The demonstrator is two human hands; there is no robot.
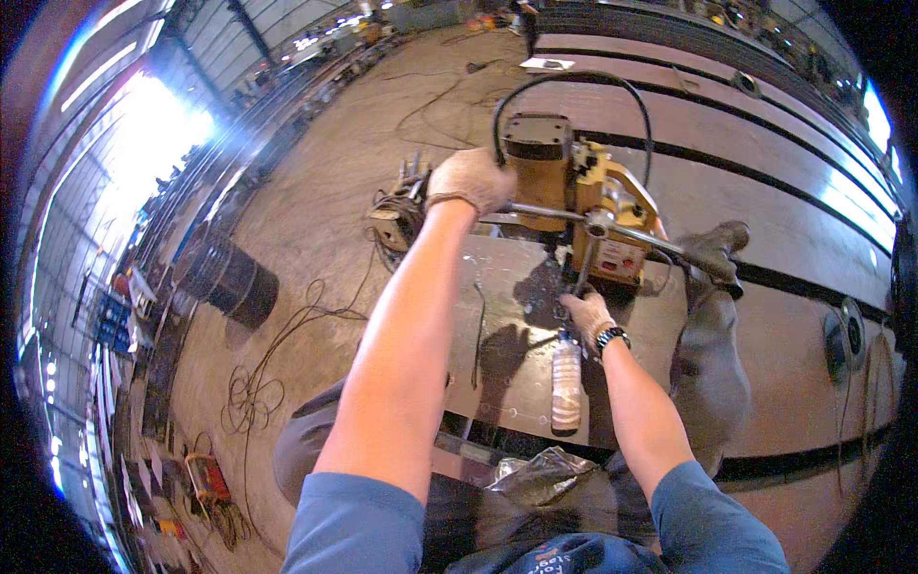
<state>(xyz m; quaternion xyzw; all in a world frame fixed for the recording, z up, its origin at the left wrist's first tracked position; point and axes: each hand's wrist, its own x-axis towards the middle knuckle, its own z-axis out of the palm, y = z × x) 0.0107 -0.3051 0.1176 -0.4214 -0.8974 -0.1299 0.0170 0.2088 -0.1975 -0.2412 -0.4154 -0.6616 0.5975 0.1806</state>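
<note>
Your left hand (473, 182) is clamped on the left spoke (532, 209) of the drill (540, 177), just right of it. The bottle (566, 383) is just below your right hand (590, 312), seemingly wrapped round the lower spoke (589, 261); slipping could knock it.

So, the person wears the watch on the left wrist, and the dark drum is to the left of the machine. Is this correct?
Not quite: the watch is on the wrist of the right hand, not the left, as the head view shows. The dark drum is indeed to the left of the machine.
</note>
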